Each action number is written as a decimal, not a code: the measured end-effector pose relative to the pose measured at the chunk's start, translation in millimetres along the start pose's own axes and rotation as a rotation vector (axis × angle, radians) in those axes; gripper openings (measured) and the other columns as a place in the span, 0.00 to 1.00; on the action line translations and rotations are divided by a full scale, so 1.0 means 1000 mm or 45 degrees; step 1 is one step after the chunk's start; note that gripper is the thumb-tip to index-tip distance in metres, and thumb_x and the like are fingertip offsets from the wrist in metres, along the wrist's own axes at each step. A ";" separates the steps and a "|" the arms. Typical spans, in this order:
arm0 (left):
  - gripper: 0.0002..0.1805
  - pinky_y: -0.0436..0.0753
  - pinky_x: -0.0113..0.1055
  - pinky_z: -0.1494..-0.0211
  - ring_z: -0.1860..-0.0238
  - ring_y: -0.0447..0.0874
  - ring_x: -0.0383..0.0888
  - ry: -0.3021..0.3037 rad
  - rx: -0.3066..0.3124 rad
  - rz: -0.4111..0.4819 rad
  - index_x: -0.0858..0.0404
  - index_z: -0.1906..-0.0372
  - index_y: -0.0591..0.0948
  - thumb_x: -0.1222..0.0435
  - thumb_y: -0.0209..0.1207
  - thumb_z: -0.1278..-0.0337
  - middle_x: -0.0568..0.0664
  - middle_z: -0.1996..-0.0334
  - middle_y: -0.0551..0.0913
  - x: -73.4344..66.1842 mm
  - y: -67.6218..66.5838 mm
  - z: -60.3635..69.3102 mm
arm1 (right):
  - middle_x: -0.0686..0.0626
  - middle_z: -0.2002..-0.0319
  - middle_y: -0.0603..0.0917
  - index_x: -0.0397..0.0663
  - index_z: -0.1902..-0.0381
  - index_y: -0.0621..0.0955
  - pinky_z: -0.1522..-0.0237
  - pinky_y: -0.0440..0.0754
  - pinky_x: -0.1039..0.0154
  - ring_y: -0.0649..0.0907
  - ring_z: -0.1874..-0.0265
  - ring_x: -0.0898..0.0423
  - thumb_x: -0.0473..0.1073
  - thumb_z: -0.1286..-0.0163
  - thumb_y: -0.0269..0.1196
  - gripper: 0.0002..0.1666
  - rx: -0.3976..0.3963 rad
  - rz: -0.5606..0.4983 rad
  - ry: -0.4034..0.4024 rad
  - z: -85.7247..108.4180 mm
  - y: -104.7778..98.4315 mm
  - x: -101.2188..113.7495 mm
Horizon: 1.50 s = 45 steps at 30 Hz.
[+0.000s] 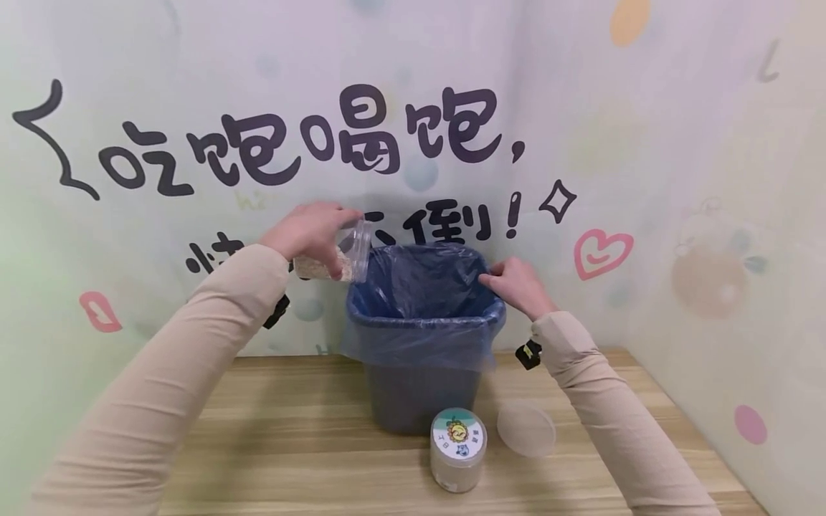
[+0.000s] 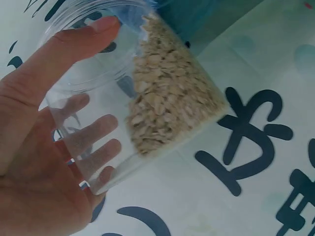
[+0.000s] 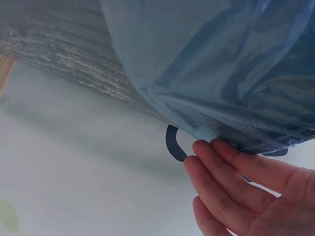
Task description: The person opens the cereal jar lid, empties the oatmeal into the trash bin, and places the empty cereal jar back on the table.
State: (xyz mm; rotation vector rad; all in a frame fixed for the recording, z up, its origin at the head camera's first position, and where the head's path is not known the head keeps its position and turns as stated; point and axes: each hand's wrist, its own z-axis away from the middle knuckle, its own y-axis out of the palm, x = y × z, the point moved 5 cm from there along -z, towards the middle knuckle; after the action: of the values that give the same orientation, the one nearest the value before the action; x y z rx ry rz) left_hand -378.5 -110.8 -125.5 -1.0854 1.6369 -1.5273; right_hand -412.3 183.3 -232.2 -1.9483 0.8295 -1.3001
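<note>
My left hand [image 1: 310, 233] grips a clear plastic jar [image 1: 358, 252] tipped on its side, its mouth toward a blue-grey trash bin [image 1: 419, 394]. Rolled oats [image 2: 172, 86] lie along the jar's lower wall in the left wrist view. A thin blue bag [image 1: 419, 287] lines the bin and folds down over its rim. At the rim's right side, my right hand [image 1: 518, 287] holds the lined edge. Seen from the right wrist, its fingers [image 3: 231, 191] lie against the outside of the bag; the thumb is hidden there.
In front of the bin stands a closed clear jar [image 1: 457, 459] with a printed label on top. A translucent round lid [image 1: 526, 428] lies to its right on the wooden table [image 1: 310, 430]. Close behind the bin hangs a printed backdrop [image 1: 413, 57].
</note>
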 end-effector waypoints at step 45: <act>0.57 0.60 0.56 0.33 0.37 0.62 0.63 -0.108 0.217 -0.039 0.59 0.27 0.58 0.62 0.76 0.67 0.65 0.36 0.65 -0.003 0.000 -0.010 | 0.49 0.76 0.77 0.44 0.76 0.78 0.71 0.76 0.53 0.76 0.73 0.50 0.51 0.34 0.58 0.18 0.411 0.710 -0.107 -0.011 -0.015 0.034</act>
State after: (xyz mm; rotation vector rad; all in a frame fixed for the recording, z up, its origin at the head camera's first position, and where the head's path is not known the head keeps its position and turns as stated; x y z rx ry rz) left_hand -385.9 -104.0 -124.7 -1.0720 1.4119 -1.5863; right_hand -409.9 163.9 -198.6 -1.3742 0.9635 -0.9388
